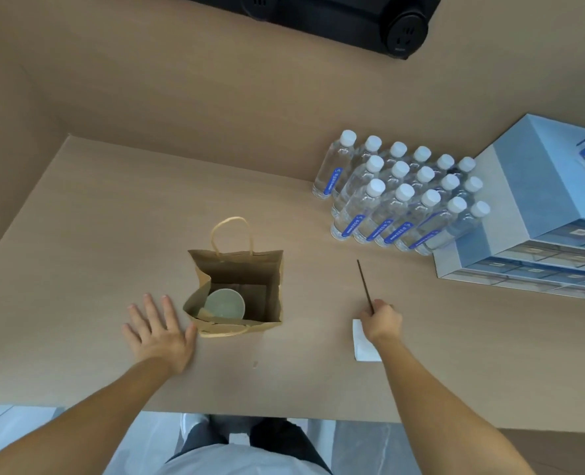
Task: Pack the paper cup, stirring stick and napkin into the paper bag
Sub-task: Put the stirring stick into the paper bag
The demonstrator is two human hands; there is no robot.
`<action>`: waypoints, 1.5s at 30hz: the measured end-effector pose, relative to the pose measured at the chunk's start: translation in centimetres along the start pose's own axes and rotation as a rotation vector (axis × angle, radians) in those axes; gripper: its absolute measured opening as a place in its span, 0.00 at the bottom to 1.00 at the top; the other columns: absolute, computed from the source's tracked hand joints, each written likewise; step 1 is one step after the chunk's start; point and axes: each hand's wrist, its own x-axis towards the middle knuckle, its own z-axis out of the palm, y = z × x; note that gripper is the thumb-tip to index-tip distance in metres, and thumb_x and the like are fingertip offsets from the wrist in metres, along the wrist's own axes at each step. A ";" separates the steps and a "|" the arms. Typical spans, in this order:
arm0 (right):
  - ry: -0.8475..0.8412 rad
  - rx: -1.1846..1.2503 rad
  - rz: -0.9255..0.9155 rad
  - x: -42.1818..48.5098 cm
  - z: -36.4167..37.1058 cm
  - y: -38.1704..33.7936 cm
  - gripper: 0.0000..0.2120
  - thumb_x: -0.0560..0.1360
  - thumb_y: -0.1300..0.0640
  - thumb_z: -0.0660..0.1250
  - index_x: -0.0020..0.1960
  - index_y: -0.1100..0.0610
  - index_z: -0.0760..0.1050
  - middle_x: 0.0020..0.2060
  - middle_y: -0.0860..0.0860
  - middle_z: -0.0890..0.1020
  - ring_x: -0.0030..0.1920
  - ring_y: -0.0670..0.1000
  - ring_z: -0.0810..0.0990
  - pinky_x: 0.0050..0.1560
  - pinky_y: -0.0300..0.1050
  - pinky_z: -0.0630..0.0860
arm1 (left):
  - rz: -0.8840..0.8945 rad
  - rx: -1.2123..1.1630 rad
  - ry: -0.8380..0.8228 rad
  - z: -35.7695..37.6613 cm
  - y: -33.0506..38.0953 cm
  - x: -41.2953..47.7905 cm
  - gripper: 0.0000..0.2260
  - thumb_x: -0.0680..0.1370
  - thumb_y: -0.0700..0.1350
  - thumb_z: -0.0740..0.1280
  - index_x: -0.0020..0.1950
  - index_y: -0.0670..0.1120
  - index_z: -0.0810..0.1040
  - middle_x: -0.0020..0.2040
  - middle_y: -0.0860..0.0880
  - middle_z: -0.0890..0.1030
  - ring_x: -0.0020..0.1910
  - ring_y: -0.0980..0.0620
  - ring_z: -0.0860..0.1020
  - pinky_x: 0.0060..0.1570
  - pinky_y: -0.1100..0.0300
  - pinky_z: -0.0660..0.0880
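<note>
A brown paper bag [243,269] with twisted handles stands open in the middle of the table. Inside it, at the lower left, sits the paper cup [225,304], seen from above. My left hand [157,332] lies flat on the table with fingers spread, just left of the bag, thumb almost touching its base. My right hand [382,322] pinches the near end of the dark stirring stick [364,283], which points away towards the bottles. A white napkin [361,344] lies on the table, partly hidden under my right wrist.
Several water bottles [397,197] with white caps stand in rows at the back right. Stacked blue boxes [537,214] fill the right edge. A black socket unit [352,18] hangs on the back wall. The table's front edge [284,416] runs close to my body.
</note>
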 end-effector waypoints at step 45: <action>0.020 0.286 -0.852 -15.6 -10.5 -18.8 0.03 0.71 0.63 0.72 0.42 0.56 0.83 0.34 0.50 0.85 0.35 0.46 0.82 0.42 0.39 0.79 | 0.047 -0.026 0.225 0.5 -0.6 -1.6 0.36 0.74 0.68 0.32 0.78 0.50 0.39 0.80 0.41 0.46 0.79 0.38 0.43 0.76 0.40 0.46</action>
